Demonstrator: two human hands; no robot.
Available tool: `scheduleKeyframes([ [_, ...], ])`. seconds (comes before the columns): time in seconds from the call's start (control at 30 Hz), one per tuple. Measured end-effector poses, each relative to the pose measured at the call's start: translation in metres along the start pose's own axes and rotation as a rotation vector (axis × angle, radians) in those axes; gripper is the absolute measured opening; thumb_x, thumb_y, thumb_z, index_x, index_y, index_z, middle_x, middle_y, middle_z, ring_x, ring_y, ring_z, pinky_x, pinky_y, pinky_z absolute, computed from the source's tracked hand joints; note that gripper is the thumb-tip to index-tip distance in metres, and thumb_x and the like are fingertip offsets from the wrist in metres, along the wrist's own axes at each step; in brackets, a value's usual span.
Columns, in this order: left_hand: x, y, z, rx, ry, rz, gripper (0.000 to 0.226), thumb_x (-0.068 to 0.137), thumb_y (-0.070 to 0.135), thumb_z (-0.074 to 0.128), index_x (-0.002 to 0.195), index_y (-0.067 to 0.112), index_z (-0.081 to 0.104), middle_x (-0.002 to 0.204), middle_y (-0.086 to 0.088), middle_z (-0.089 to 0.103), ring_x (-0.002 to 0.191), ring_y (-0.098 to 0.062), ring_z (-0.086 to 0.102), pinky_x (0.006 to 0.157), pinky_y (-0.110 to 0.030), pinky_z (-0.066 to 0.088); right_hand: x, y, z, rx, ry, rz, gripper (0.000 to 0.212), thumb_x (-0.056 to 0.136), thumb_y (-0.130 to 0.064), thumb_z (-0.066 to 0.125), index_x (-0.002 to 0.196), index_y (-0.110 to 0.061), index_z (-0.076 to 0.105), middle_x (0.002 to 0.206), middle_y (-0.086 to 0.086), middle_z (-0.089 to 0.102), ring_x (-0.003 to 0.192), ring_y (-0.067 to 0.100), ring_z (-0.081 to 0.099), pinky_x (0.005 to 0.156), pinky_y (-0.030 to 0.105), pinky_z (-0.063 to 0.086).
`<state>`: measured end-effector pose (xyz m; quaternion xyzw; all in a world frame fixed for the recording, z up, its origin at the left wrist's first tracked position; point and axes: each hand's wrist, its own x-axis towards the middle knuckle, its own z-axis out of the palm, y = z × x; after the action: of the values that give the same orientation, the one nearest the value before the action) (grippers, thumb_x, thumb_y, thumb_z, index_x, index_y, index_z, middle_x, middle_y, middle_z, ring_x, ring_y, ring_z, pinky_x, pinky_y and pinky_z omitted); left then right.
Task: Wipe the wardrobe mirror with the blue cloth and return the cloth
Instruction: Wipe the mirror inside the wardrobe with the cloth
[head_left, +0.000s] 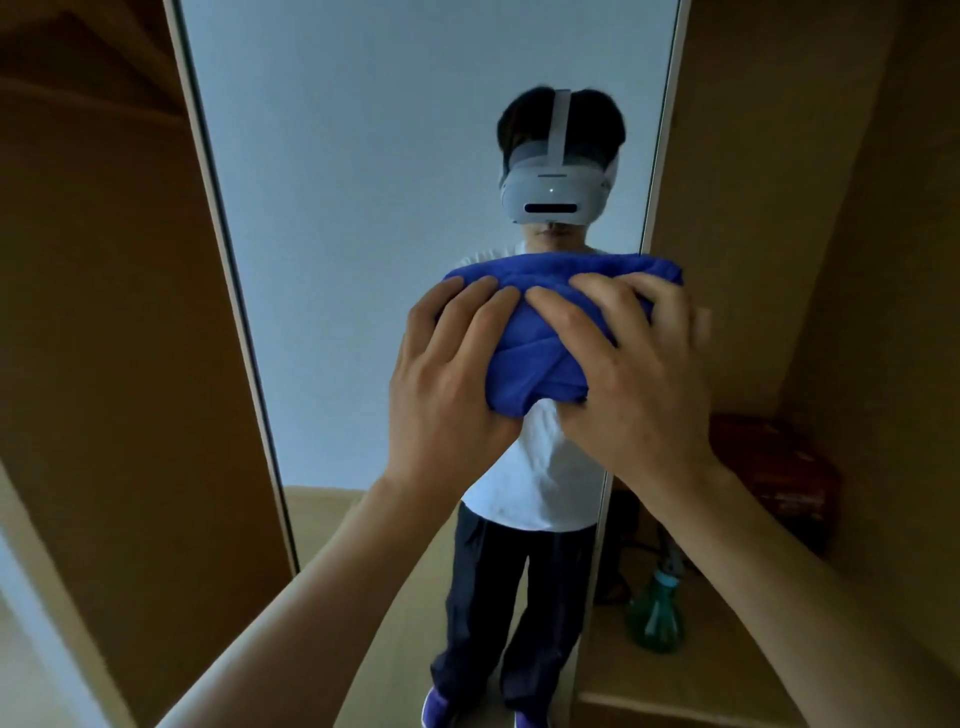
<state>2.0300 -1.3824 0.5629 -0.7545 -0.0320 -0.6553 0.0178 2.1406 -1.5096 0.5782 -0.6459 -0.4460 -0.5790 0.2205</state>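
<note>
White headset (553, 195), white T-shirt (545, 467), dark trousers (493, 597), purple shoes (436, 706).

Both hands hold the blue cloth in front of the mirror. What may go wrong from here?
1. The blue cloth is bunched into a thick wad, so only a small patch may touch the mirror, leaving streaks or missed areas.
2. The left hand and right hand wrap around the cloth; with this grip, bare fingertips might smear the mirror.
</note>
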Motion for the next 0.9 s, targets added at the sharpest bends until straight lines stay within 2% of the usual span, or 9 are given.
scheduleKeyframes([
  [0.23, -0.046, 0.002, 0.004, -0.023, -0.029, -0.048, 0.047, 0.084, 0.020, 0.078, 0.123, -0.004, 0.067, 0.131, -0.017, 0.065, 0.127, -0.039, 0.053, 0.107, -0.049, 0.045, -0.043, -0.015, 0.007, 0.019, -0.018, 0.031, 0.054, 0.083, -0.034, 0.065, 0.136, -0.032, 0.059, 0.136, 0.003, 0.060, 0.122, 0.032, 0.048, 0.090, 0.047, 0.035],
  [0.5, -0.104, 0.005, 0.007, -0.055, -0.142, -0.124, 0.052, 0.085, 0.023, 0.080, 0.128, -0.001, 0.066, 0.138, -0.017, 0.061, 0.135, -0.040, 0.049, 0.116, -0.044, 0.037, -0.097, -0.030, 0.015, 0.066, -0.125, 0.084, 0.054, 0.085, -0.047, 0.063, 0.137, -0.033, 0.059, 0.138, 0.003, 0.059, 0.124, 0.033, 0.047, 0.089, 0.048, 0.034],
  [0.77, -0.161, 0.009, 0.004, -0.061, -0.236, -0.183, 0.049, 0.084, 0.020, 0.080, 0.128, 0.002, 0.067, 0.137, -0.015, 0.061, 0.136, -0.038, 0.047, 0.111, -0.049, 0.042, -0.154, -0.045, 0.022, 0.097, -0.218, 0.100, 0.053, 0.087, -0.050, 0.064, 0.137, -0.034, 0.057, 0.139, 0.002, 0.057, 0.124, 0.032, 0.046, 0.089, 0.047, 0.036],
  [0.9, -0.192, 0.010, 0.003, -0.054, -0.296, -0.209, 0.048, 0.084, 0.025, 0.081, 0.126, 0.003, 0.069, 0.137, -0.013, 0.062, 0.133, -0.039, 0.049, 0.112, -0.047, 0.042, -0.188, -0.054, 0.026, 0.095, -0.301, 0.101, 0.067, 0.078, -0.047, 0.075, 0.140, -0.036, 0.051, 0.142, 0.000, 0.047, 0.125, 0.031, 0.044, 0.088, 0.047, 0.036],
])
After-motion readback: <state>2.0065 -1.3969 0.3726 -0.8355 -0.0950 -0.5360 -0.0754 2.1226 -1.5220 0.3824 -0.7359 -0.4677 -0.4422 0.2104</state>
